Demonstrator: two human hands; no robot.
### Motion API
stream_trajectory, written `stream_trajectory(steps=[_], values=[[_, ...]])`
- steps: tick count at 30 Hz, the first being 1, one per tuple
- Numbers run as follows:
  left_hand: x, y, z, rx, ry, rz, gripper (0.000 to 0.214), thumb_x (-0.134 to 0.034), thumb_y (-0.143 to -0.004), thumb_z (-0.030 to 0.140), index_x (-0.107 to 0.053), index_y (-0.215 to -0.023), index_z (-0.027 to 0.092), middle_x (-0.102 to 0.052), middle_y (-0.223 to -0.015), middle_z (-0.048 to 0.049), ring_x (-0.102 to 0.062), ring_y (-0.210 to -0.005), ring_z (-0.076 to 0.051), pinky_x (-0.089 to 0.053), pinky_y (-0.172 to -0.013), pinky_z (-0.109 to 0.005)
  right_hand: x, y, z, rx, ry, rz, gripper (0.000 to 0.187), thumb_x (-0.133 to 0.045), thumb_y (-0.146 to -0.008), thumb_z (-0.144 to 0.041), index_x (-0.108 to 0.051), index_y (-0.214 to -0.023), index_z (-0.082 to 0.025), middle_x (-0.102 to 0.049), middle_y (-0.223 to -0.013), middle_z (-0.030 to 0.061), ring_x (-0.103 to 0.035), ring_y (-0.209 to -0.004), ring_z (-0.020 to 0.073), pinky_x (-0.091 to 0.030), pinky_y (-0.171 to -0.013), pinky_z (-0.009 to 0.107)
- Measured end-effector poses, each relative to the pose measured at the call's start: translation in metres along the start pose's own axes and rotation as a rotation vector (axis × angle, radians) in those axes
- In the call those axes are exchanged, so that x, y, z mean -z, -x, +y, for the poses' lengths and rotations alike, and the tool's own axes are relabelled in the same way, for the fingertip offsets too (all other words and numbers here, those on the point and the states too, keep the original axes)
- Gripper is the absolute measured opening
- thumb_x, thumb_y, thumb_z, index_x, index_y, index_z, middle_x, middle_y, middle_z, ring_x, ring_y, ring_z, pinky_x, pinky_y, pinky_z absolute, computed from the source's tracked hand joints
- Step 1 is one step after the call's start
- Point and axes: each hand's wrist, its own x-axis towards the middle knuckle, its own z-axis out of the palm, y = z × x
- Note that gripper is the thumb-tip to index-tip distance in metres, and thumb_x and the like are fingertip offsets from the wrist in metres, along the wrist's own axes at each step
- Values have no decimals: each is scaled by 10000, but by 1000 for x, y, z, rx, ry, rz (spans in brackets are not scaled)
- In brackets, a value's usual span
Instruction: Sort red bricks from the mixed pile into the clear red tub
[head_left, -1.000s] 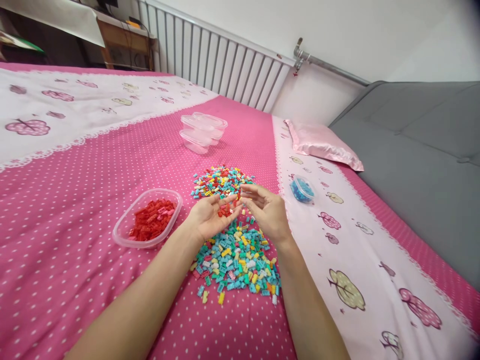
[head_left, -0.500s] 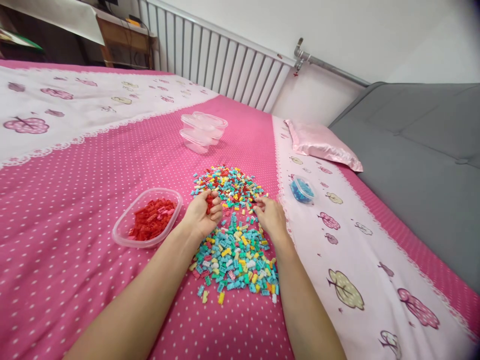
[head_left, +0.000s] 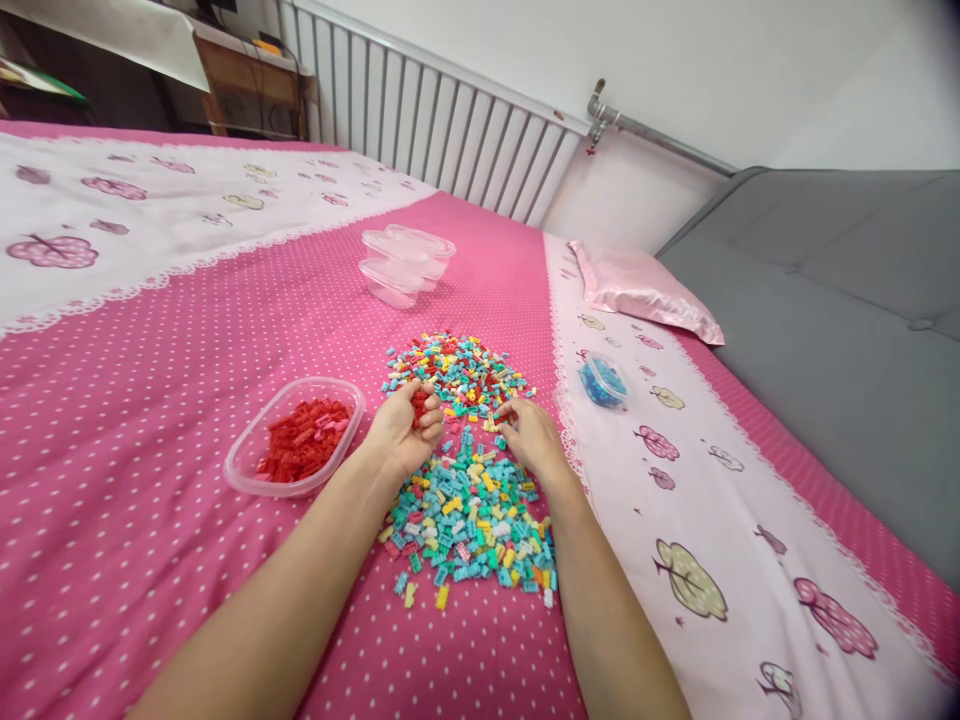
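My left hand is curled palm up around several red toy bricks, beside the far pile of mixed small toy bricks. At that pile's right near edge, my right hand points down with thumb and forefinger bent together. A bit of red shows between those fingertips, apparently a red brick. The near pile, mostly blue, green and yellow bricks, lies between my forearms. Left of my left hand stands a clear plastic tub with red and some pink bricks in it.
Nested clear tubs stand farther back on the pink dotted bedspread. A small clear tub of blue bricks sits to the right. Beyond it are a pink pillow and a grey padded headboard.
My right hand has shifted slightly left and toward me at the edge of the far pile. The left hand stays still with its red bricks.
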Motion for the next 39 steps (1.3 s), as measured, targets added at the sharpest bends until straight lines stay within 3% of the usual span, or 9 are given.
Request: stream_trajectory(steps=[9,25,29,34,39], values=[[3,-3,-1,2,-2,2,250,-306,-887,169,-414,-662,154,-395,-531,17,-280,-350,-43,-217,-300,-123,5,1,-4,-52,-7,20,145,-545,-678,-169,-616,-800,-201,-619,-736,8,-560,-666,141,-399,-617,247],[2,-3,0,-1,3,21,256,-316,-861,140,-424,-629,147,-407,-521,0,-288,-365,-47,-248,-314,-116,16,1,1,-117,-123,81,96,-574,-652,-206,-615,-738,-208,-679,-800,6,-621,-761,169,-446,-713,287],[1,-2,0,5,-6,20,265,-314,-862,148,-429,-623,145,-417,-525,-6,-293,-368,-50,-258,-313,-120,24,2,3,-158,-206,77,94,-593,-636,-248,-612,-717,-204,-680,-790,6,-621,-754,176,-454,-691,289],[0,-1,0,26,-20,31,257,-320,-866,164,-463,-654,136,-450,-557,-31,-375,-410,-68,-322,-329,-132,33,3,2,-144,-372,182,129,-604,-633,-260,-603,-737,-185,-673,-793,30,-631,-736,176,-477,-700,297],[-2,2,-4,86,-38,21,245,-320,-875,155,-548,-906,72,-568,-799,-131,-573,-648,-131,-512,-534,-198,42,10,-22,-11,-686,192,180,-618,-676,-284,-573,-806,-169,-652,-818,41,-636,-693,157,-510,-674,291]])
